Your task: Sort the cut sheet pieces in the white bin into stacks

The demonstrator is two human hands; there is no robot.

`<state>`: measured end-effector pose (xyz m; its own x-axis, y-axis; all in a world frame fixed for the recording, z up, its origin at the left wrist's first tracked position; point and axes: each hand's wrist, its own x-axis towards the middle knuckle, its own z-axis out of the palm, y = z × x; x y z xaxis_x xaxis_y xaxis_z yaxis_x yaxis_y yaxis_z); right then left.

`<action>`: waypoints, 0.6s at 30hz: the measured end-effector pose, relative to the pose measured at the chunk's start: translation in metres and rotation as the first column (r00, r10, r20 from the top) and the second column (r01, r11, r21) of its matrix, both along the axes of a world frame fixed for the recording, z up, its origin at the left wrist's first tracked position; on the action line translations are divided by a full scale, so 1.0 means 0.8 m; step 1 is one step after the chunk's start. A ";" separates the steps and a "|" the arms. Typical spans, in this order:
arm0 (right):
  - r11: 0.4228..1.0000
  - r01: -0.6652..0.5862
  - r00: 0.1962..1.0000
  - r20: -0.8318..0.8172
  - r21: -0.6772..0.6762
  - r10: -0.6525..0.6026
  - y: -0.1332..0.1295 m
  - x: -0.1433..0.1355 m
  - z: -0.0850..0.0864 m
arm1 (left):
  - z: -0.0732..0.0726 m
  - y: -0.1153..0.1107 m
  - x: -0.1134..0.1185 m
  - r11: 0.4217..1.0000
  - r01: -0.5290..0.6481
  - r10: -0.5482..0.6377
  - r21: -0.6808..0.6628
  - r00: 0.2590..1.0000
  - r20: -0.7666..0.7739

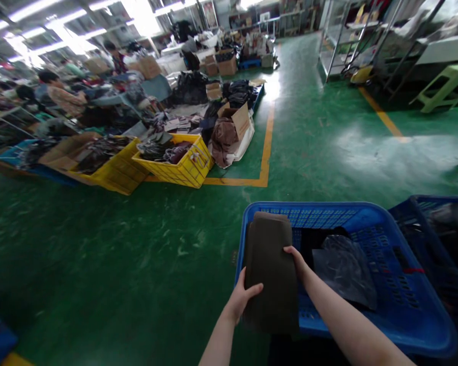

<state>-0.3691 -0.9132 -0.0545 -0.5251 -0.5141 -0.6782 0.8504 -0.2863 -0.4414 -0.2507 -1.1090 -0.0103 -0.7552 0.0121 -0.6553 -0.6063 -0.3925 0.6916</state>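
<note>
A stack of dark brown flat sheets [273,264], perhaps fabric or leather pieces, is held between my two hands over the left end of a blue plastic basket [320,206]. My left hand [241,297] grips its left edge, thumb on top. On the right edge, my right hand [297,259] has its thumb on the upper face; its other fingers are hidden. Inside the basket, right of the stack, lies a dark grey item in clear plastic [343,269], with black material beside it.
Another blue crate [416,203] with contents adjoins the basket at right. Yellow crates [175,175] of dark pieces and an open cardboard box [241,122] stand ahead left. A green stool [448,81] and a metal rack [330,66] are at right. People sit working at back left.
</note>
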 end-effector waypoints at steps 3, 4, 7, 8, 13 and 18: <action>0.999 0.017 0.999 -0.040 0.041 -0.015 -0.026 -0.021 -0.026 | -0.036 -0.020 -0.024 0.999 -0.029 0.029 -0.043 1.000 -0.003; 0.997 0.034 0.997 -0.067 0.064 -0.030 -0.032 -0.026 -0.035 | -0.048 -0.025 -0.030 0.998 -0.023 0.023 -0.051 1.000 0.000; 0.992 0.083 0.979 -0.192 0.097 -0.063 -0.043 -0.033 -0.054 | -0.082 -0.036 -0.036 0.994 0.024 -0.025 -0.105 1.000 -0.011; 0.991 0.096 0.970 -0.232 0.091 -0.072 -0.046 -0.034 -0.058 | -0.091 -0.037 -0.035 0.988 0.039 -0.043 -0.152 0.999 -0.021; 0.962 0.226 0.918 -0.364 0.150 -0.159 -0.063 -0.031 -0.064 | -0.120 -0.033 -0.026 0.907 0.035 -0.036 -0.420 0.999 0.005; 0.958 0.124 0.943 -0.332 0.259 -0.032 -0.054 -0.048 -0.068 | -0.129 -0.032 -0.027 0.886 0.122 -0.079 -0.447 0.990 0.115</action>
